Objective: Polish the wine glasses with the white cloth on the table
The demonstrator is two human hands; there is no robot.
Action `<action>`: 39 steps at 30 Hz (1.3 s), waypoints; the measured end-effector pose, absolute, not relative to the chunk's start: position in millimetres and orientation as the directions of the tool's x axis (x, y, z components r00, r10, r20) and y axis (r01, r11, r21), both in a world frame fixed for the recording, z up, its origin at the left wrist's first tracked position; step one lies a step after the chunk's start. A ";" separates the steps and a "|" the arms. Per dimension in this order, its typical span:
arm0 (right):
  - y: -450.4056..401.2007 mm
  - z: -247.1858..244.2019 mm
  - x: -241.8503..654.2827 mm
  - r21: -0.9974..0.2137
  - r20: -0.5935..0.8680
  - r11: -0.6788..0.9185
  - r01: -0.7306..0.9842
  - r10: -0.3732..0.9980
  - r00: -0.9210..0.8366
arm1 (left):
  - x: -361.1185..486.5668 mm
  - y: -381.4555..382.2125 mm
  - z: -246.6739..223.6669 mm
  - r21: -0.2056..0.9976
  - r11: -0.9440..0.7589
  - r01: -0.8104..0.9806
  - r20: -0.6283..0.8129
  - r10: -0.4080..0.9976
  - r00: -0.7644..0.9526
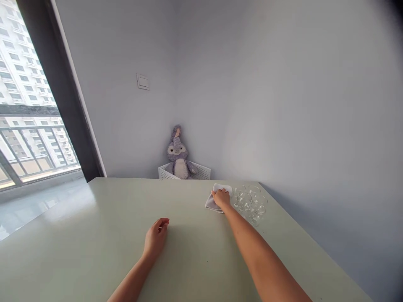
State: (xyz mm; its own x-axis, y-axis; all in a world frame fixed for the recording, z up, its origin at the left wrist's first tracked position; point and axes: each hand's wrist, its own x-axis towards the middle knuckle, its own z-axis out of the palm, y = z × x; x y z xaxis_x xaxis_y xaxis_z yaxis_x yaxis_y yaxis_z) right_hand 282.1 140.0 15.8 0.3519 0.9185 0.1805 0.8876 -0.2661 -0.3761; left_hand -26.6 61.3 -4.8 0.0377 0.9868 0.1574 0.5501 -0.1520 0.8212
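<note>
My right hand [222, 197] reaches out to the far right part of the table, fingers bent onto a folded light grey cloth [214, 204] with a pale edge. Part of the cloth is hidden under the hand. Just right of it stands a cluster of several clear stemmed glasses [244, 200], close together; my forearm covers some of their lower parts. My left hand [156, 237] rests on the table near the middle, its fingers curled in and nothing seen in them.
A pale green table [103, 226] fills the foreground, its right edge near the grey wall [283, 105]. Behind the far edge, a purple plush toy [180, 161] sits in a white perforated basket [203, 171]. A window with a railing [37, 144] is at left.
</note>
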 end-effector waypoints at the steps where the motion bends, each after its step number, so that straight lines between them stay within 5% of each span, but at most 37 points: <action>1: 136.1 12.7 280.8 -0.358 0.195 -0.261 0.896 0.918 0.346 | -26.4 61.8 -4.8 0.814 -0.160 0.559 0.164 0.986 0.045; 6: 99.8 -3.3 261.6 -0.269 0.253 -0.121 0.955 0.948 0.191 | -26.8 60.6 -3.6 0.784 -0.171 0.597 0.156 0.985 0.077; 13: 3.0 -4.7 255.3 -0.249 0.279 0.301 0.921 0.933 -0.229 | -26.0 57.1 -2.4 0.754 -0.161 0.637 0.122 0.987 0.104; 16: -35.7 -0.8 244.5 -0.288 0.311 0.523 0.802 0.843 -0.438 | -17.2 49.7 -1.8 0.691 -0.354 0.630 0.286 0.934 0.212; 19: -61.7 3.4 223.0 -0.343 0.327 0.669 0.659 0.743 -0.584 | -2.3 32.7 4.8 0.531 -0.685 0.499 0.457 0.728 0.512; 22: -77.0 5.7 203.8 -0.431 0.374 0.743 0.513 0.664 -0.648 | 10.1 12.6 15.4 0.433 -0.845 0.314 0.395 0.491 0.777; 25: -84.6 5.8 204.2 -0.546 0.465 0.664 0.511 0.748 -0.474 | 10.4 2.0 23.3 0.425 -0.846 0.323 0.297 0.468 0.832; 28: -84.7 3.7 230.1 -0.722 0.517 0.409 0.558 0.855 0.043 | -0.3 4.7 25.7 0.422 -0.779 0.464 0.238 0.589 0.772; 32: -75.3 -2.4 284.2 -0.947 0.313 0.158 0.280 0.648 0.695 | -13.5 13.8 28.3 0.474 -0.642 0.603 0.144 0.732 0.666; 35: -66.5 -5.2 315.8 -0.992 0.087 0.128 0.014 0.586 0.806 | -13.4 13.4 32.6 0.522 -0.653 0.548 0.194 0.717 0.670; 39: -57.6 -3.5 325.8 -0.984 -0.022 0.105 -0.144 0.732 0.681 | -2.4 3.5 33.1 0.472 -0.811 0.346 0.266 0.505 0.821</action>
State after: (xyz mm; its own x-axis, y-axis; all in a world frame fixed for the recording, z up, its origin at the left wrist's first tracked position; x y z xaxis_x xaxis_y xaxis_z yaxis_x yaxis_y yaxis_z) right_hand 325.8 -57.6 -3.5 0.6815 0.7315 -0.0216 -0.1438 0.1049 -0.9840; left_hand -2.4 3.5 33.1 0.8211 0.5048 0.2663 0.3456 -0.8110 0.4720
